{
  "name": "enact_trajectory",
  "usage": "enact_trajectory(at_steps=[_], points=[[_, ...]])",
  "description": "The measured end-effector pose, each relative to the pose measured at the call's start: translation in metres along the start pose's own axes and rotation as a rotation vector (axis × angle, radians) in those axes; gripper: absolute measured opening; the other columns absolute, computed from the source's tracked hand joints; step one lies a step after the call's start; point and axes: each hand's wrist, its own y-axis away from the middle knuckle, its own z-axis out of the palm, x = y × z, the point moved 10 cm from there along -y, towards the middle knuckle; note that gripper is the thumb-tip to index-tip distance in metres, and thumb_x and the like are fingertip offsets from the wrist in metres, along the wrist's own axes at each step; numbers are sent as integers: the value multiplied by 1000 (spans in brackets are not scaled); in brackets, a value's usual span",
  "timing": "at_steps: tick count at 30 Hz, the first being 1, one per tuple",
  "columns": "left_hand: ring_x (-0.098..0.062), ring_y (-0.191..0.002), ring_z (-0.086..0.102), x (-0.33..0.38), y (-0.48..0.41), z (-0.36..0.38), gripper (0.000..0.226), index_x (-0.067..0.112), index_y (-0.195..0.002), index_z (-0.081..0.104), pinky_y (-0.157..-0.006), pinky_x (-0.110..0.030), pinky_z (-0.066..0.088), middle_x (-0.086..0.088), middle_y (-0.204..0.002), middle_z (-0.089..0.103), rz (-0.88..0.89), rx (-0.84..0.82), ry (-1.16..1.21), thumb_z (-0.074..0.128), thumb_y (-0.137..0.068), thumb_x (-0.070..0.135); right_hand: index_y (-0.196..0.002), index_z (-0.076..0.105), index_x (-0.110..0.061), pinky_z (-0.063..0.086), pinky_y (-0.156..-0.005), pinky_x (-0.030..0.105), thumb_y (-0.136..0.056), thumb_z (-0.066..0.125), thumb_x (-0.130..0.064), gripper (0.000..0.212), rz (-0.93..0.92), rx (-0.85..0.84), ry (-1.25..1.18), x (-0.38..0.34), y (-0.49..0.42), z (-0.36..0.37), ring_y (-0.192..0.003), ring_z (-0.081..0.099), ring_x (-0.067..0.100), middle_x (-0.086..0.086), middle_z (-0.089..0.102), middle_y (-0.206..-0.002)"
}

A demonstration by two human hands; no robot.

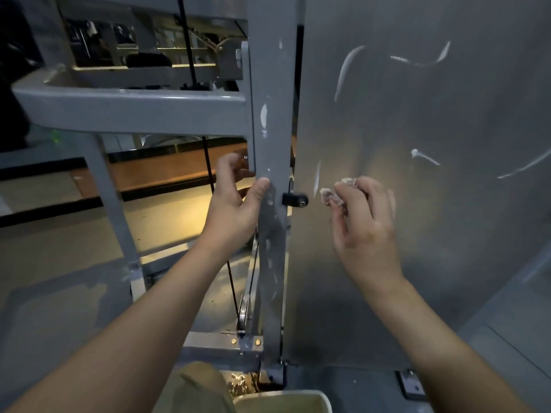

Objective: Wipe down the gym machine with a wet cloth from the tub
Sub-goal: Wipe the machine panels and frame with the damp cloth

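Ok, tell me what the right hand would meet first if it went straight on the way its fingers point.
Probably the flat grey metal side panel, near a white smear: the right hand grips a crumpled pale cloth pointing up-left at it. Depth is unclear.

Both forearms [155, 308] are seen bare down to the left hand [235, 204] and right hand [363, 231], and tan trousers [199, 389] are worn.
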Motion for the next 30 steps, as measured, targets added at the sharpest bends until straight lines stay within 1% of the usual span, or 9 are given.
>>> enact_trajectory(at_steps=[2, 5, 8, 11, 14, 19, 24, 26, 30], points=[[-13, -132, 51, -3, -2, 1, 53, 30, -141, 28, -105, -41, 51, 1, -139, 51, -1, -17, 26, 59, -99, 39, -110, 71, 3, 37, -102, 25, -101, 64, -7, 15, -85, -52, -31, -15, -13, 0, -97, 62, 37, 18, 65, -111], [-15, -134, 49, -6, -5, 4, 51, 33, -139, 26, -105, -47, 53, 2, -143, 49, 6, -30, 46, 59, -100, 39, -113, 69, 5, 41, -103, 32, -102, 60, -4, 17, -195, -43, -40, -37, -49, -1, -102, 63, 37, 17, 67, -114], [-13, -137, 47, -7, -7, 3, 53, 28, -142, 25, -107, -48, 51, 1, -148, 45, 20, -29, 52, 58, -101, 36, -115, 69, 8, 44, -103, 36, -101, 55, 2, 21, -246, -35, -24, -44, -56, 1, -105, 62, 37, 20, 67, -115], [-19, -144, 40, -9, -8, 3, 62, 26, -148, 23, -111, -55, 45, -1, -154, 39, 4, -39, 53, 59, -100, 43, -118, 69, 9, 47, -104, 47, -93, 64, 13, 26, -356, -224, 23, -34, -9, 16, -108, 62, 40, 20, 68, -118], [-15, -144, 38, -8, -7, 4, 61, 26, -150, 22, -114, -53, 42, 2, -154, 37, -18, -36, 63, 58, -102, 39, -115, 71, 6, 49, -103, 47, -95, 63, 10, 23, -456, -352, 74, -33, 6, 21, -105, 64, 40, 18, 69, -118], [-17, -148, 33, -11, -6, 8, 64, 29, -152, 16, -117, -55, 38, 1, -158, 34, -39, -43, 76, 57, -103, 37, -113, 71, 6, 46, -109, 43, -95, 55, 15, 26, -415, -243, 76, -46, -22, 18, -107, 63, 38, 17, 70, -115], [-19, -147, 35, -10, -7, 7, 57, 38, -146, 18, -115, -56, 40, 0, -156, 36, -13, -47, 78, 55, -102, 42, -115, 71, 3, 53, -95, 49, -100, 52, 7, 24, -462, -424, 105, -28, 23, 24, -112, 65, 39, 15, 69, -121], [-19, -147, 36, -10, -7, 8, 57, 40, -146, 18, -115, -57, 40, -1, -157, 35, -13, -54, 76, 55, -102, 42, -111, 70, 4, 52, -96, 50, -100, 50, 9, 23, -466, -403, 103, -36, 0, 22, -109, 65, 40, 17, 68, -116], [-14, -144, 36, -8, -7, 9, 61, 29, -150, 18, -114, -55, 42, 4, -153, 37, -14, -55, 79, 56, -103, 38, -111, 71, 5, 49, -101, 47, -100, 52, 7, 22, -398, -212, 92, -49, -57, 13, -112, 63, 39, 18, 69, -116]])
